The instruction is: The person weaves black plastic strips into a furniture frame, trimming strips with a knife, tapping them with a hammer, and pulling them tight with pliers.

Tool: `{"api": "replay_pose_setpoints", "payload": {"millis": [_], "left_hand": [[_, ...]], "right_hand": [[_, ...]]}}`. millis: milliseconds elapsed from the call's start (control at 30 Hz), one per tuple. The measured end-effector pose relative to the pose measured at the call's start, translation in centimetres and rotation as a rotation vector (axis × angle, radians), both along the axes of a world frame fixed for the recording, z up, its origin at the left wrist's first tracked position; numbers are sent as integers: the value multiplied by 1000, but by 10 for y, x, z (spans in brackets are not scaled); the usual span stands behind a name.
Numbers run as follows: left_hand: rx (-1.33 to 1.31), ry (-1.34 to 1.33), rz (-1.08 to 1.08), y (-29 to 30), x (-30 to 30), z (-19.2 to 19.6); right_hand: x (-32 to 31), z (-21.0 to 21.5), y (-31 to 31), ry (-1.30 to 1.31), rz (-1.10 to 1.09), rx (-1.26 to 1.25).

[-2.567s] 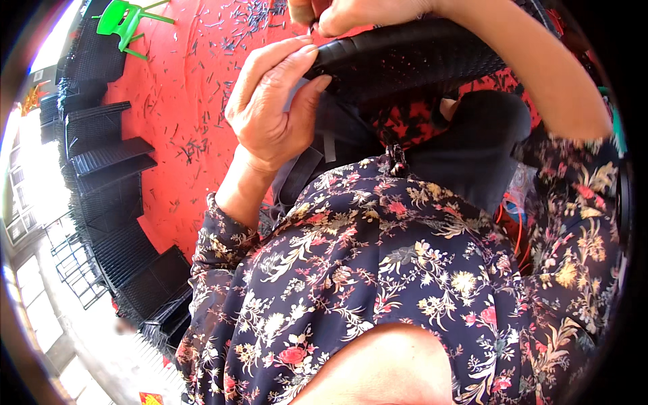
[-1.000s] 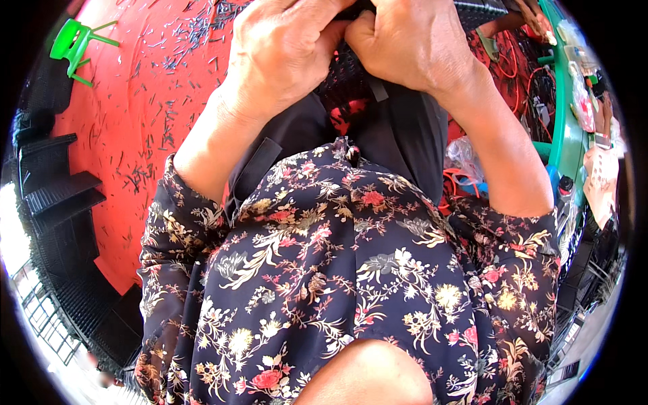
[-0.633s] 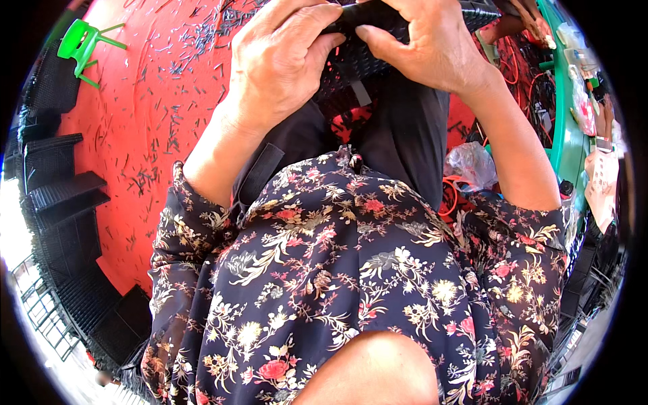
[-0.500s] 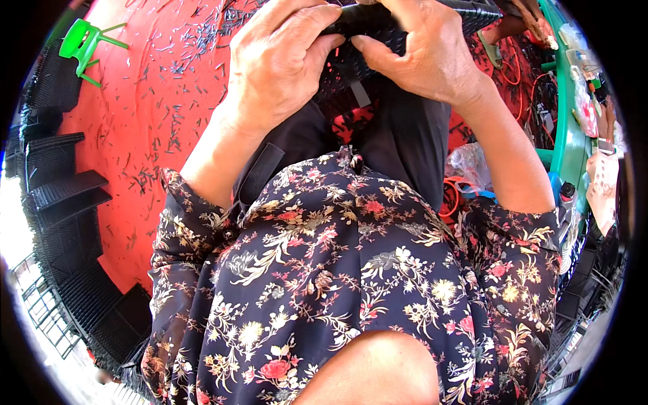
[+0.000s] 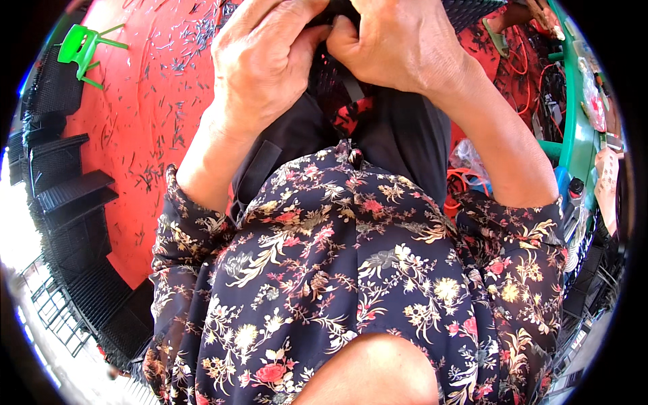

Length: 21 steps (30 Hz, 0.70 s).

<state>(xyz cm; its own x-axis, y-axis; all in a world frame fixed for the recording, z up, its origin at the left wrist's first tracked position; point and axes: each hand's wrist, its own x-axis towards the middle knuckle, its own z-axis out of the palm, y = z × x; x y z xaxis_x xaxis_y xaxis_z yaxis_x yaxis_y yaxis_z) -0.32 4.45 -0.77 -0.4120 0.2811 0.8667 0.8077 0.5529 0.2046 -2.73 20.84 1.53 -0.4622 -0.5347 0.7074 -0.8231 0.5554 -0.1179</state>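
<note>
At the top of the view both hands are closed on a black woven piece [image 5: 470,11], seemingly of plastic strips, held above my knees. My left hand [image 5: 264,66] curls its fingers over the near edge. My right hand [image 5: 398,48] grips the same edge close beside it, thumb bent inward and almost touching the left thumb. Most of the piece is hidden behind the hands and cut off by the frame. A small grey strip [image 5: 352,88] shows below it, between my dark trouser legs.
A red floor covering [image 5: 135,115] is strewn with black strip scraps. On the left stand a small green chair [image 5: 79,50] and stacked black woven panels [image 5: 71,192]. To the right are a green table [image 5: 574,128] with packages, an orange cord [image 5: 523,67] and another person's foot [image 5: 498,37].
Both hands have shifted up and slightly left. The right thumb has bent in toward the left hand, and the gap between the hands has narrowed.
</note>
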Motion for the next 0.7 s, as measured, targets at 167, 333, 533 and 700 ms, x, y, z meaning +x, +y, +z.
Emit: {"api": "replay_pose_setpoints", "payload": {"millis": [167, 333, 533, 700], "left_hand": [[-33, 20, -4, 5, 1, 5], [-52, 44, 19, 1, 5, 4], [-46, -44, 33, -4, 8, 4], [-13, -100, 20, -7, 17, 9]], "right_hand": [[-3, -4, 5, 126, 3, -24], [-8, 7, 27, -179, 148, -30], [-63, 65, 29, -836, 403, 131], [-75, 64, -3, -950, 677, 501]]}}
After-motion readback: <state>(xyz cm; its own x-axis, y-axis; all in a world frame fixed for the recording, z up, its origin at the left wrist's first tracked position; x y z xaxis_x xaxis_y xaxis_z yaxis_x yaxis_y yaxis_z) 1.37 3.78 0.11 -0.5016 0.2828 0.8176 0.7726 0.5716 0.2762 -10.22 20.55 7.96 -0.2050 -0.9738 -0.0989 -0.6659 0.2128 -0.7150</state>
